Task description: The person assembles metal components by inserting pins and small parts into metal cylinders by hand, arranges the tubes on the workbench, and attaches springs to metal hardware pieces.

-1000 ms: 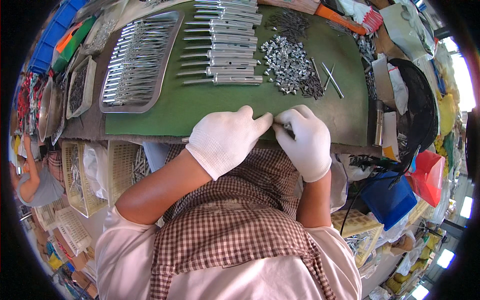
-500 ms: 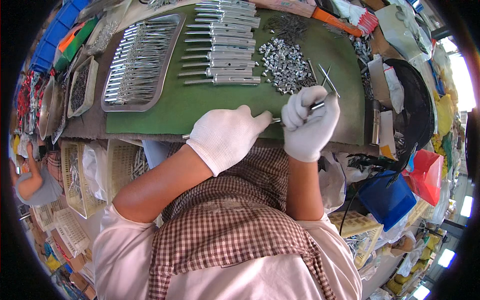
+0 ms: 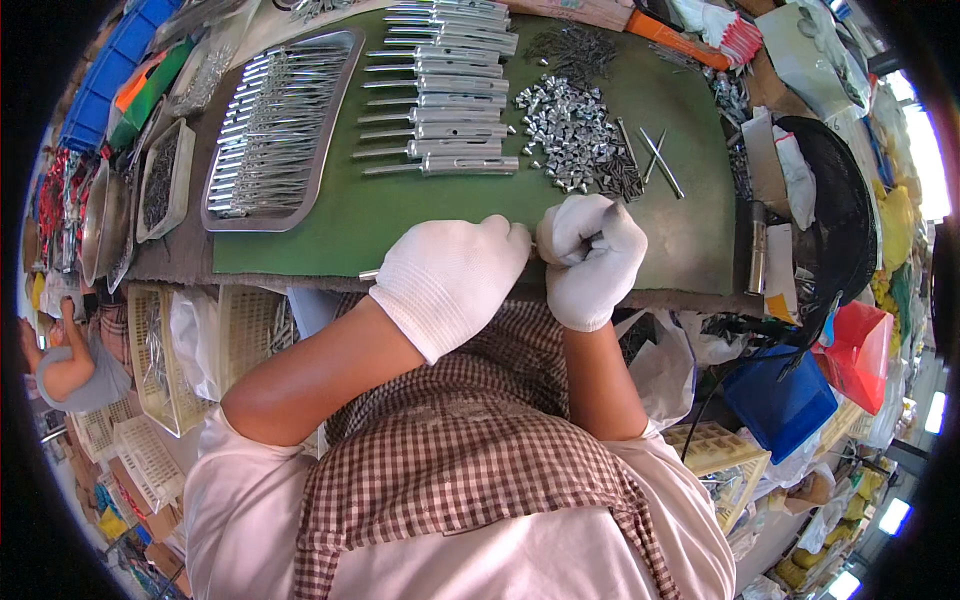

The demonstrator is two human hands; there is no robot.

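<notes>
Both my hands wear white knit gloves and meet at the near edge of the green mat [image 3: 300, 248]. My left hand [image 3: 455, 262] is closed around a silver metal rod [image 3: 369, 275], whose end shows beyond the wrist; the rest is hidden in the glove. Against its fingertips, my right hand [image 3: 592, 262] is closed, thumb and fingers pinched together. What it holds is hidden. Ahead lie a row of slotted silver tubes with thin rods [image 3: 462, 130], a heap of small shiny metal fittings [image 3: 568, 130], and dark small pins [image 3: 620, 178]. Two thin rods [image 3: 660, 160] lie crossed to the right.
A metal tray [image 3: 210, 215] of thin silver rods stands at the left, beside a small bin of dark pins [image 3: 158, 185]. An orange-handled tool [image 3: 675, 38] lies at the back right. An upright metal cylinder [image 3: 756, 245] and a black mesh basket [image 3: 850, 215] stand right.
My right hand has moved left and slightly down to meet the left fingertips. The rod seen in its fingers before is now hidden. My left hand has barely moved.
</notes>
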